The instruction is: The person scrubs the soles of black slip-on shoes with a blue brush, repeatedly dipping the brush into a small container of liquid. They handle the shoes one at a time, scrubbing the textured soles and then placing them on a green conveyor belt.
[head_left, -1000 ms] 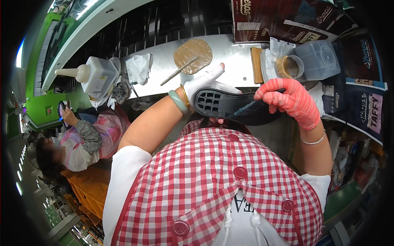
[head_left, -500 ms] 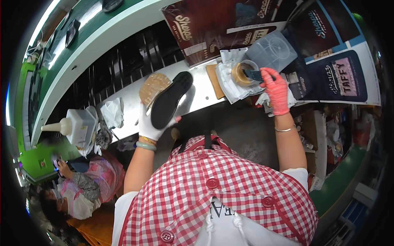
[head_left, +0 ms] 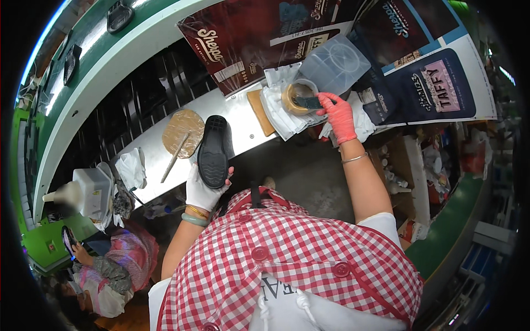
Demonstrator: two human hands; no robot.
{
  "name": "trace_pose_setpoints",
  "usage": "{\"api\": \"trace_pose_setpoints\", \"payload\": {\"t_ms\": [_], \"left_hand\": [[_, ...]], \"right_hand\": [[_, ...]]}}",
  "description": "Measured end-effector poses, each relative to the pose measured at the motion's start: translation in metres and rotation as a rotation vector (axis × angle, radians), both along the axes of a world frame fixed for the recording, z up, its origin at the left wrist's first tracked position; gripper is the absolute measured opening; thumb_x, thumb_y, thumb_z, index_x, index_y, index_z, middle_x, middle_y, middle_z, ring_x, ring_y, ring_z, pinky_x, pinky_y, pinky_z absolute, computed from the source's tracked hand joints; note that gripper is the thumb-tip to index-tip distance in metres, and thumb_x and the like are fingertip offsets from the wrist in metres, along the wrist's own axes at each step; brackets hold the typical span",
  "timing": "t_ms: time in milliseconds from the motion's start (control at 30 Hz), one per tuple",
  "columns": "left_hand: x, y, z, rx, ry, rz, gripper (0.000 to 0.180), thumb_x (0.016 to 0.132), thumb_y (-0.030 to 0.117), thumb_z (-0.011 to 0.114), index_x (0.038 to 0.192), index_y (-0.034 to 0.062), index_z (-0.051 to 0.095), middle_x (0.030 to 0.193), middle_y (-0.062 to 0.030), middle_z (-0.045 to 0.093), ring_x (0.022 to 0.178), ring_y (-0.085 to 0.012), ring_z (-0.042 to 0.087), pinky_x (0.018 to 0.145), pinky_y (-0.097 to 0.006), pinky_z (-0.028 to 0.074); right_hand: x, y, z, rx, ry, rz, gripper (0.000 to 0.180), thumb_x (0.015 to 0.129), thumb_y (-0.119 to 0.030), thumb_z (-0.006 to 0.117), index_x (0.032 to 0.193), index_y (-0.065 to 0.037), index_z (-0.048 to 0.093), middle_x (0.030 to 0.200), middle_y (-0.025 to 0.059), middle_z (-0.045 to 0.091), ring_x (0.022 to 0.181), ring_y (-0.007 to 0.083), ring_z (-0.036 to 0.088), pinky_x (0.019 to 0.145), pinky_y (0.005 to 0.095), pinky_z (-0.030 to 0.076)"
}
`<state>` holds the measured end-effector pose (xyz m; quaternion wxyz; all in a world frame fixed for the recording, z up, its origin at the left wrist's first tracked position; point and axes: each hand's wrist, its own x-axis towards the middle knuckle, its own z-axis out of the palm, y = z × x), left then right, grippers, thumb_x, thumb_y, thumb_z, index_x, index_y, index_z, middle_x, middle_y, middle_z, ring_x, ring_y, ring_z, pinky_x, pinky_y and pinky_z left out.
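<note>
My left hand (head_left: 205, 187), in a white glove with bare fingertips showing, grips a black shoe sole (head_left: 214, 151) near its lower end. The sole's patterned, ridged face is turned up. Coral-gloved, my right hand (head_left: 338, 117) pinches a dark, flat, brush-like tool (head_left: 310, 102). The tool's far end reaches into a small clear cup (head_left: 298, 95) with a tan band; what the cup holds is hard to see. Beneath the cup lie white cloths or papers (head_left: 276, 110). Left of the sole is a tan round pad (head_left: 179, 135), with a thin stick (head_left: 175, 157) across it.
A translucent plastic tub (head_left: 335, 63) stands behind the cup. The metal bench edge (head_left: 243, 132) carries a tan block (head_left: 260, 113). At left are a crumpled white cloth (head_left: 131, 168) and a bottle with a nozzle (head_left: 91, 190). Another person (head_left: 124, 259) sits at lower left. Black soles lie on the green conveyor.
My left hand has turned the sole over from its smooth side to its ridged side and drawn it nearer. The stick on the pad now shows. The whole view has shifted.
</note>
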<state>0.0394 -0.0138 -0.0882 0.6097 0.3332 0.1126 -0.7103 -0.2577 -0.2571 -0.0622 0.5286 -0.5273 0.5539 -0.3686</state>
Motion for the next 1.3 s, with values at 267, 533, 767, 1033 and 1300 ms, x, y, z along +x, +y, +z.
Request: {"api": "trace_pose_setpoints", "payload": {"t_ms": [267,533,767,1033,1300], "left_hand": [[-0.019,-0.021,0.041,-0.244,0.083,-0.018,0.058,0.092,0.050,0.041,0.133,0.0095,0.039,0.127,-0.0186,0.048,0.113,-0.0420,0.050,0.080,-0.051,0.050],[-0.035,-0.028,0.085,-0.370,0.138,-0.020,0.065,0.087,0.050,0.050,0.136,0.0096,0.036,0.133,-0.0224,0.042,0.119,-0.0436,0.043,0.086,-0.056,0.046],[-0.042,-0.023,0.090,-0.445,0.039,-0.081,0.069,0.084,0.049,0.058,0.135,0.0085,0.037,0.133,-0.0190,0.045,0.118,-0.0387,0.049,0.088,-0.056,0.048],[-0.043,-0.010,0.087,-0.439,0.026,-0.151,0.075,0.081,0.047,0.064,0.137,0.0074,0.034,0.135,-0.0176,0.042,0.123,-0.0413,0.043,0.090,-0.055,0.047],[-0.042,-0.001,0.087,-0.441,-0.016,-0.234,0.078,0.079,0.047,0.066,0.137,0.0052,0.033,0.133,-0.0174,0.043,0.123,-0.0403,0.042,0.093,-0.054,0.046]], "right_hand": [[0.050,0.070,0.065,0.192,-0.494,0.106,0.022,0.093,-0.022,0.054,0.098,-0.002,0.063,0.082,0.0041,0.063,0.057,0.0053,0.059,0.043,0.0138,0.039],[0.102,0.124,0.114,0.169,-0.502,0.212,0.026,0.093,-0.025,0.054,0.103,-0.003,0.063,0.083,0.0043,0.065,0.062,0.0067,0.061,0.048,0.0160,0.045],[0.107,0.134,0.111,0.047,-0.482,0.170,0.022,0.093,-0.020,0.055,0.102,-0.002,0.063,0.081,0.0035,0.065,0.065,0.0075,0.062,0.050,0.0180,0.046],[0.105,0.120,0.118,-0.088,-0.471,0.073,0.021,0.092,-0.018,0.056,0.101,0.000,0.064,0.080,0.0040,0.065,0.063,0.0075,0.062,0.046,0.0179,0.042],[0.101,0.097,0.124,-0.113,-0.430,0.060,0.021,0.092,-0.020,0.055,0.097,-0.001,0.064,0.074,0.0033,0.064,0.057,0.0050,0.058,0.044,0.0173,0.037]]}}
